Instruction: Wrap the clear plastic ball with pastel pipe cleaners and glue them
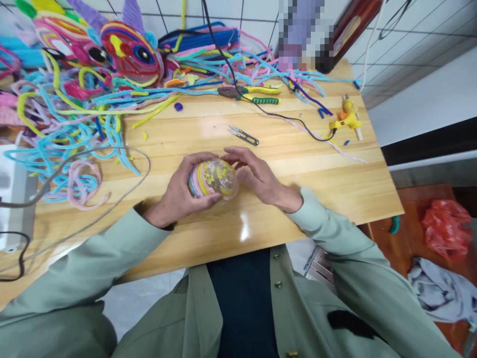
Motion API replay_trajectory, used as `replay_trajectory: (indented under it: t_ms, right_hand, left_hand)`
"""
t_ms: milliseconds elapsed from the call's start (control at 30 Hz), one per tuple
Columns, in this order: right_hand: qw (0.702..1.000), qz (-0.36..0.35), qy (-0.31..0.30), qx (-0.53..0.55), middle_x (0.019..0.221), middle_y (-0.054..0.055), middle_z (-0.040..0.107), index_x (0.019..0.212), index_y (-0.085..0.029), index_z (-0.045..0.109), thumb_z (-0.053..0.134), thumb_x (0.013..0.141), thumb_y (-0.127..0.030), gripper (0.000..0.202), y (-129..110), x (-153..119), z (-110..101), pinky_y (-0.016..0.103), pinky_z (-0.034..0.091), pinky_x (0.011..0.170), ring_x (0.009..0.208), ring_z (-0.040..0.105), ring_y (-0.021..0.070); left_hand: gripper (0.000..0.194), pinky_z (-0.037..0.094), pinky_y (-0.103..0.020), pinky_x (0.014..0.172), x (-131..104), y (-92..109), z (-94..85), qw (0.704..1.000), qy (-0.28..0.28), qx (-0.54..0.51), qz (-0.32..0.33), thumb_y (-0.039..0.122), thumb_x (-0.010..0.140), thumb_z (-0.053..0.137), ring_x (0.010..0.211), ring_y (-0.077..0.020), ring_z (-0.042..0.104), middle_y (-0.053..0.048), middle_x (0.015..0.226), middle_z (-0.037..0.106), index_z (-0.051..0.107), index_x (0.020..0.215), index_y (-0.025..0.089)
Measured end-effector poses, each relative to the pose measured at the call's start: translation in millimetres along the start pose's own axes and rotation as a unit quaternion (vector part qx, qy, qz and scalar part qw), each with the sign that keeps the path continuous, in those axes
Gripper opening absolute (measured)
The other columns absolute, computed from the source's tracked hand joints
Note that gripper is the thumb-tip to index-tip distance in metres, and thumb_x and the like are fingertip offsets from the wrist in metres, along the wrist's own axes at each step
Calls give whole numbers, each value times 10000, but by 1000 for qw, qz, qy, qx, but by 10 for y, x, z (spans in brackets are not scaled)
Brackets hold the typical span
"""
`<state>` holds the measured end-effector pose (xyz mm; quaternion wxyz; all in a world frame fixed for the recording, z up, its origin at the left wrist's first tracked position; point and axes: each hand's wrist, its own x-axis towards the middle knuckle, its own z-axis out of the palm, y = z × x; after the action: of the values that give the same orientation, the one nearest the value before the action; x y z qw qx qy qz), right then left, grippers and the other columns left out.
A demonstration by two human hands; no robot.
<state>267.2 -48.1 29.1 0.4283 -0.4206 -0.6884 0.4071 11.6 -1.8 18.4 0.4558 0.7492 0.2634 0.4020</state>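
Note:
A rounded clear object wrapped in pink, yellow and blue fuzzy strips (213, 179) is held above the table's front half. My left hand (182, 191) grips it from the left, thumb below and fingers over the top. Its bare, see-through end faces right, toward my right hand (257, 176). That hand is beside this end, fingers apart and slightly curled, with the fingertips close to the object; whether they touch it I cannot tell. Small thread snips (244, 135) lie on the table just beyond my hands.
The wooden table (316, 174) carries tangled fuzzy strips (48, 129) at left and pliers (248, 93) at the back. A yellow glue gun (347, 119) with a black cord lies at right. Colourful figures (130, 52) stand back left. A white power strip (15, 199) and grey cable lie at left.

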Motion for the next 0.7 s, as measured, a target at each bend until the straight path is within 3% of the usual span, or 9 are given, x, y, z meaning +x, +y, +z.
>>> replay_trajectory:
  t_ms: [133,233,367,500,700]
  right_hand:
    - [998,49,12,34,1281,84,831,1404,-240,716,557,1072,-802,671,-173,58,-139,410,624,1007,1149,787,234]
    - [997,67,15,42,1214,77,841,1309,-222,761,651,1044,-761,611,-259,63,-180,385,622,967,1105,790,224]
    - [992,77,5,99,1231,80,853,1245,-219,747,802,980,-638,498,-280,66,-170,387,637,999,1155,805,227]
    - [988,90,12,126,1154,61,855,1118,-208,763,870,924,-579,432,-282,84,-132,385,653,975,1083,807,214]
    - [984,106,44,140,936,19,832,1001,-204,776,909,849,-687,524,-259,106,-54,346,631,833,856,751,176]
  left_hand:
    - [693,679,-348,915,51,100,-29,962,-7,-216,-165,622,824,957,1115,-265,807,-101,1373,790,706,1355,253]
    - [674,708,-378,842,94,127,-23,917,-9,-326,-230,672,781,952,993,-275,840,-81,1214,840,739,1272,263]
    - [607,715,-543,984,155,112,-20,895,-2,-361,-262,686,712,915,1169,-404,832,-96,1113,872,789,1110,246]
    - [575,687,-593,1077,173,86,-43,884,-7,-370,-285,718,686,898,1327,-469,771,-115,1004,883,795,960,224]
    - [638,700,-583,1056,134,20,-109,882,-22,-368,-294,780,805,803,1378,-432,753,-93,1117,887,787,1142,238]
